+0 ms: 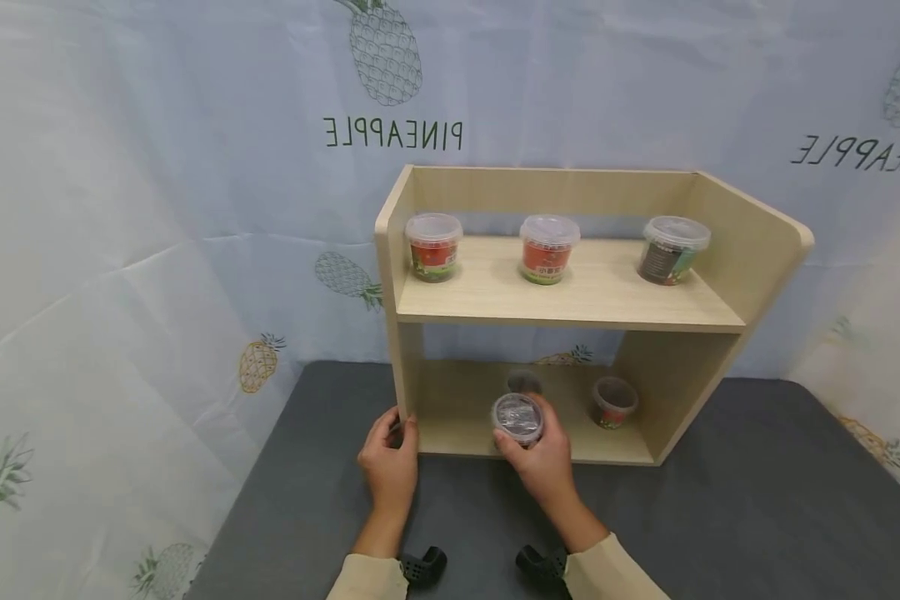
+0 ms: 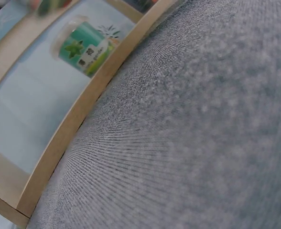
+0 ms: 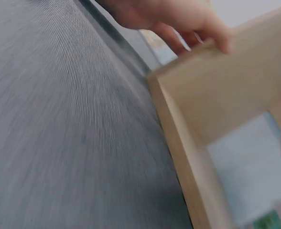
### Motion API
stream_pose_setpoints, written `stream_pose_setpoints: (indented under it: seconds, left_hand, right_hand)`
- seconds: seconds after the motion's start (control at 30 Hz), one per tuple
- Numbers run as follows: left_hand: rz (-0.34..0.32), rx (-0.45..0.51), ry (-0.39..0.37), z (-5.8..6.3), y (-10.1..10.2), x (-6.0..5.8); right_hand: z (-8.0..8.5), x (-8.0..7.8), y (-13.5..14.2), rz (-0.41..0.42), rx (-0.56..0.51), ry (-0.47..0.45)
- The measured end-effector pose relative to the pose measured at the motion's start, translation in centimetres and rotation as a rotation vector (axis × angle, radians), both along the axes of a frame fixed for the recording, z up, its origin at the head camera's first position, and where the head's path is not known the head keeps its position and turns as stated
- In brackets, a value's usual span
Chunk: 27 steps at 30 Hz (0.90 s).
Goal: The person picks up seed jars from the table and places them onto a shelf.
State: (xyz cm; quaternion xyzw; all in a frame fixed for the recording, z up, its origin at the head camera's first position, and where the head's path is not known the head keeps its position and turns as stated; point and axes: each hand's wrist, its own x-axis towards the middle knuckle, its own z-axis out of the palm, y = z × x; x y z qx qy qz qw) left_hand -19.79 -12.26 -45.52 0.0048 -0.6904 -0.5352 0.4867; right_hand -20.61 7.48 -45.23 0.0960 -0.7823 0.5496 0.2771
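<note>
My right hand (image 1: 543, 454) grips a clear-lidded plastic cup (image 1: 517, 418) at the front of the lower shelf, thumb on one side and fingers on the other. Its label is hidden from above. The left hand (image 1: 392, 467) pinches the front edge of the wooden shelf unit's left side panel (image 1: 399, 358), low down near the table; the right wrist view also shows those fingers over the panel (image 3: 217, 71). Just behind the held cup stands another cup (image 1: 523, 382), partly covered by it. A green-labelled cup (image 2: 85, 47) shows inside the unit in the left wrist view.
On the upper shelf (image 1: 600, 308) stand two red-labelled cups (image 1: 434, 250) (image 1: 547, 254) and a dark-labelled cup (image 1: 667, 254). Another cup (image 1: 613, 402) is at the lower right, near the right panel (image 1: 708, 375). Dark grey cloth covers the table (image 1: 315, 500); a pineapple-print curtain (image 1: 195, 167) hangs behind.
</note>
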Motion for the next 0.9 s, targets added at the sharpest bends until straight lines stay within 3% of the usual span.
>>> stream_pose_setpoints:
  seconds: [0.17, 0.3, 0.63, 0.9]
  left_hand:
    - [0.007, -0.005, -0.003, 0.1, 0.1, 0.0]
    - [0.014, -0.011, 0.011, 0.0, 0.0, -0.1]
    - [0.006, -0.004, -0.008, -0.5, 0.3, 0.0]
    - [0.001, 0.010, 0.004, -0.4, 0.0, -0.2]
  right_hand:
    - [-0.1, -2.1, -3.5, 0.144, -0.015, -0.175]
    - [-0.4, -4.0, -5.4, 0.227, -0.044, -0.259]
    - [-2.6, -7.1, -7.4, 0.333, 0.067, -0.371]
    - [-2.2, -7.8, -8.7, 0.352, 0.097, -0.448]
